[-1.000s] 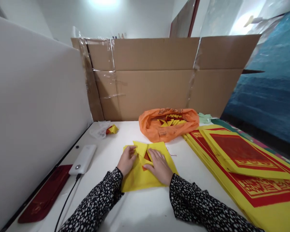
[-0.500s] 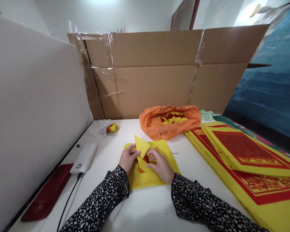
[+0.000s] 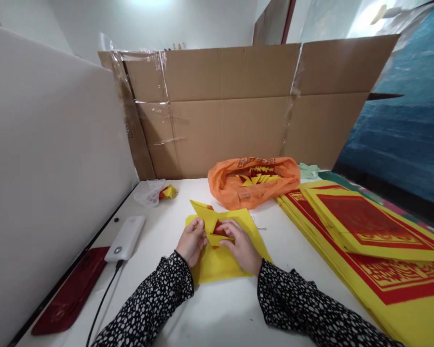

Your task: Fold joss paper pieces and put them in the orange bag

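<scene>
A folded yellow-and-red paper is held between both hands, above a flat stack of yellow paper on the white table. My left hand pinches its left edge between thumb and fingers. On the right side, my right hand has its fingers at the red inner fold and its thumb below, gripping the lower flap. One pointed end of the folded paper sticks out to the upper left.
An orange bag of folded pieces lies behind the hands. Large red-and-yellow sheets are piled at right. On the left are a white power bank, a dark red phone and a clear bag. Cardboard stands behind.
The folded paper has turned and opened out, its point swinging to the left. My left hand has shifted its grip slightly; the right fingers have moved a little at the fold.
</scene>
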`<act>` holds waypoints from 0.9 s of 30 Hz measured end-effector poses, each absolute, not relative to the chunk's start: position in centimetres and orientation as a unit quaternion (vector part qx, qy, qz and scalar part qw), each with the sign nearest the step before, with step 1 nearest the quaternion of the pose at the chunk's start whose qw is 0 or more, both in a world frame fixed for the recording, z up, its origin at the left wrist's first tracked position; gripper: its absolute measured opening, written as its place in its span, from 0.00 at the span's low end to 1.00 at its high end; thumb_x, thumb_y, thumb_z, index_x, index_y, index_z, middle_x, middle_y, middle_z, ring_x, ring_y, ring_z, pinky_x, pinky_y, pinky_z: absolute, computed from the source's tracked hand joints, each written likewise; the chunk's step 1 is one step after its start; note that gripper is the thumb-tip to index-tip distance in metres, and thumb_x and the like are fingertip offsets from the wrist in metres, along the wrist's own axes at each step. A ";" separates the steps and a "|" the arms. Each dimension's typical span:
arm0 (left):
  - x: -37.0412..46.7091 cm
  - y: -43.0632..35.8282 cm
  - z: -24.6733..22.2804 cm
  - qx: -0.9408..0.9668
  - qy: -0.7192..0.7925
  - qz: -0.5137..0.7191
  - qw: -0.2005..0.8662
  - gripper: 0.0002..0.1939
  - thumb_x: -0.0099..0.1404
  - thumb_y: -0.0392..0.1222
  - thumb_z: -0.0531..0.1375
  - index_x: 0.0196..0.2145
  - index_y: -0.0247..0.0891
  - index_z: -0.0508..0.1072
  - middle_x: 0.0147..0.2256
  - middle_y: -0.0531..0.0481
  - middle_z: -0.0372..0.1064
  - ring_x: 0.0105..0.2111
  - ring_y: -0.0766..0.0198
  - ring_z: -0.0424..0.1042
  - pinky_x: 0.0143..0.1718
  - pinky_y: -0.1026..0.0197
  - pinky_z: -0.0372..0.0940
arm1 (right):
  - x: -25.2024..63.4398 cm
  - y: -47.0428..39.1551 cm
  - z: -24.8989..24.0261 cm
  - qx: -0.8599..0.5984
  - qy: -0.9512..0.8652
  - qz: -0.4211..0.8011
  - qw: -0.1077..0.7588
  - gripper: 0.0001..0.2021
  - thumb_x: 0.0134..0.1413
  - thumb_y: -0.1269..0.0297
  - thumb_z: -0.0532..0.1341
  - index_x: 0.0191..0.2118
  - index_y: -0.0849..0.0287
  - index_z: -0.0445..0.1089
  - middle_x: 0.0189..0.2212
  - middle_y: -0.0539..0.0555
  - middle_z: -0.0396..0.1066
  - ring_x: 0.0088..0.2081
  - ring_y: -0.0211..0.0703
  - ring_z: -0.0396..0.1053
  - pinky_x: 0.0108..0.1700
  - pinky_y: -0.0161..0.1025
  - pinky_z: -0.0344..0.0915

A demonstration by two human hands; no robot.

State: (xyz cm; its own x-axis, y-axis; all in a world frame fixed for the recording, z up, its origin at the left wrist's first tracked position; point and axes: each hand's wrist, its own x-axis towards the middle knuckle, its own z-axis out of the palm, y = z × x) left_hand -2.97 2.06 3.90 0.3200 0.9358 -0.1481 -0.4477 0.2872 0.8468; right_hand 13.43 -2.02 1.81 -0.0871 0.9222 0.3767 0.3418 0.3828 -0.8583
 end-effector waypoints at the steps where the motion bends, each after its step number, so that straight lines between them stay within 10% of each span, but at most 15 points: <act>1: -3.0 2.0 3.9 0.348 0.332 0.466 0.743 0.17 0.54 0.47 0.71 0.33 0.38 0.68 0.29 0.53 0.73 0.24 0.69 0.72 0.27 0.68 0.67 | 13.4 -2.0 1.9 -0.467 -0.677 0.294 0.488 0.15 0.50 0.75 0.62 0.44 0.54 0.69 0.48 0.53 0.66 0.46 0.45 0.66 0.48 0.42 0.64; 17: -2.4 1.7 3.1 0.317 0.322 0.476 0.754 0.13 0.60 0.44 0.67 0.37 0.38 0.68 0.28 0.54 0.69 0.23 0.72 0.70 0.29 0.68 0.69 | 13.1 -1.9 2.0 -0.496 -0.634 0.185 0.564 0.14 0.59 0.68 0.58 0.24 0.55 0.55 0.32 0.51 0.66 0.38 0.42 0.67 0.42 0.39 0.62; 22: -1.7 1.0 3.3 0.368 0.324 0.504 0.711 0.19 0.55 0.48 0.70 0.35 0.40 0.65 0.22 0.63 0.58 0.19 0.76 0.59 0.24 0.73 0.61 | 13.2 -1.8 1.7 -0.501 -0.687 0.166 0.499 0.11 0.57 0.68 0.61 0.27 0.56 0.59 0.36 0.51 0.61 0.36 0.41 0.66 0.41 0.39 0.64; 27: -1.4 0.6 3.8 0.443 0.320 0.512 0.663 0.21 0.53 0.42 0.70 0.41 0.41 0.66 0.34 0.55 0.71 0.29 0.69 0.71 0.31 0.68 0.65 | 13.4 -1.8 1.4 -0.487 -0.700 0.179 0.490 0.14 0.50 0.63 0.67 0.40 0.55 0.64 0.44 0.56 0.63 0.40 0.46 0.67 0.43 0.44 0.67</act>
